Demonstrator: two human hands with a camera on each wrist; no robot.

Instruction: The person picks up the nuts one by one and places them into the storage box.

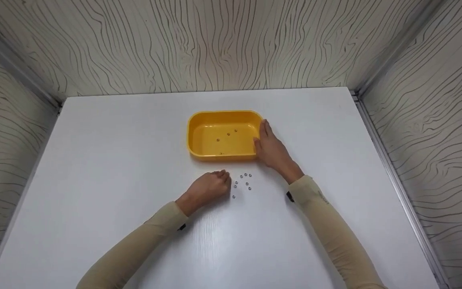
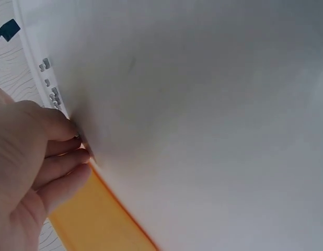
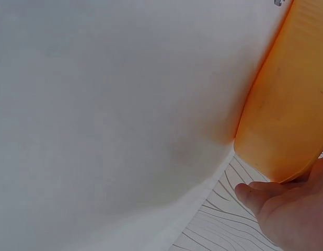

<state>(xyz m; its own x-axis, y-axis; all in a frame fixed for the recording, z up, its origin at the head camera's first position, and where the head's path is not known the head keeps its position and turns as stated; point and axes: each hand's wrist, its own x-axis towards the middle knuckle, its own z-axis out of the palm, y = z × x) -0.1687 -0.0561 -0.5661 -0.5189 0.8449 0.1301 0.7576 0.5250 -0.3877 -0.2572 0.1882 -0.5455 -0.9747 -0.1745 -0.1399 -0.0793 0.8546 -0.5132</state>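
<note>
A yellow plastic box (image 1: 223, 158) stands on the white table, with several small metal nuts (image 1: 228, 134) scattered on its floor. My right hand (image 1: 273, 150) holds the box's right end, thumb over the rim and fingers along the outer wall. In front of the box lies a loose group of nuts (image 1: 247, 184). My left hand (image 1: 210, 187) is low at the left of this group, its thumb and forefinger pinched together. In the left wrist view a tiny nut (image 2: 77, 136) shows between those fingertips, mostly hidden.
The white table (image 1: 114, 160) reaches well past both arms. Wood-patterned panels (image 1: 215, 44) rise behind it and at both sides, with metal rails (image 1: 395, 180) along the edges. Dark straps show at both sleeve cuffs.
</note>
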